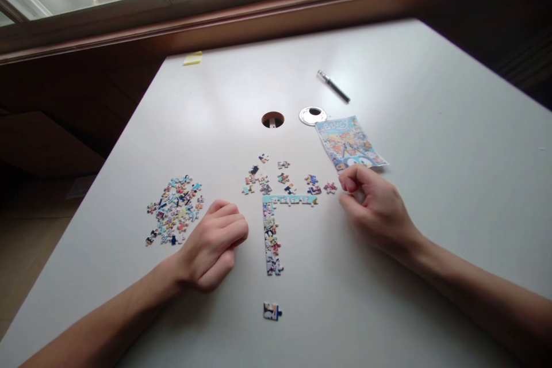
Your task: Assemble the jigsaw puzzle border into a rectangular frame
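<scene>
An L-shaped run of joined puzzle pieces (271,230) lies in the middle of the white table (431,126). My left hand (213,244) rests curled on the table just left of that strip, with nothing visible in it. My right hand (373,207) sits to the right of the strip's top row, fingers curled inward; whether it pinches a piece I cannot tell. Several loose pieces (284,178) are scattered above the strip. A bigger heap of pieces (175,218) lies left of my left hand. One small joined bit (271,311) sits alone near the front edge.
A colourful picture card (349,142) lies just beyond my right hand. Farther back are a round cable hole (272,119), its white cover (312,115), a black pen (333,86) and a yellow sticky pad (192,58). A window runs behind the table.
</scene>
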A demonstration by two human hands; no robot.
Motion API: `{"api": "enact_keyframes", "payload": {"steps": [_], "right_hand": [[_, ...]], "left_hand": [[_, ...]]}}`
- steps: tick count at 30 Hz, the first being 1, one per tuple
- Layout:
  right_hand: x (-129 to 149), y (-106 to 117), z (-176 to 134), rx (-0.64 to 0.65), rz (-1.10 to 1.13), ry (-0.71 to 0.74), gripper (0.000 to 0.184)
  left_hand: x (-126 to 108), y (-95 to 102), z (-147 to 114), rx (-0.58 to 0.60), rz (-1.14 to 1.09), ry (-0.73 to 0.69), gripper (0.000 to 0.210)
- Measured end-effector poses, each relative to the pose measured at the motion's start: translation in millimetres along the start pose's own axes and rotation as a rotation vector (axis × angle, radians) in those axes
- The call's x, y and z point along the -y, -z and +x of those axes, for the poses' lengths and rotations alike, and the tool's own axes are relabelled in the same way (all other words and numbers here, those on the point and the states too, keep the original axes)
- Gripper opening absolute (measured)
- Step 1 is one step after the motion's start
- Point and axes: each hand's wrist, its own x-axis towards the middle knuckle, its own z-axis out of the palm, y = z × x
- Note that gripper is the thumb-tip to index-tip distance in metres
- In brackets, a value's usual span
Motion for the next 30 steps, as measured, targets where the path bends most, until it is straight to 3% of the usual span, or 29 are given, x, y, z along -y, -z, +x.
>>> {"api": "enact_keyframes", "payload": {"steps": [13, 19, 22, 26, 30], "right_hand": [[-2.5, 0.2, 0.4, 0.031, 0.020, 0.006, 0.019], [-4.1, 1.0, 1.0, -0.117, 0.104, 0.074, 0.024], [0.6, 6.4, 4.4, -0.134, -0.039, 0.146, 0.026], [4.3, 12.4, 7.1, -0.010, -0.293, 0.300, 0.022], [1.3, 13.8, 6.1, 0.080, -0.459, 0.295, 0.018]], "left_hand": [[-0.1, 0.6, 0.4, 0.021, -0.003, -0.022, 0.017], [1.2, 0.5, 0.4, 0.025, 0.003, -0.023, 0.016], [1.8, 0.2, -0.4, 0.024, 0.009, -0.030, 0.015], [2.5, 0.0, -1.3, 0.028, 0.014, -0.033, 0.016], [2.8, 0.1, -0.8, 0.031, 0.011, -0.037, 0.015]]}}
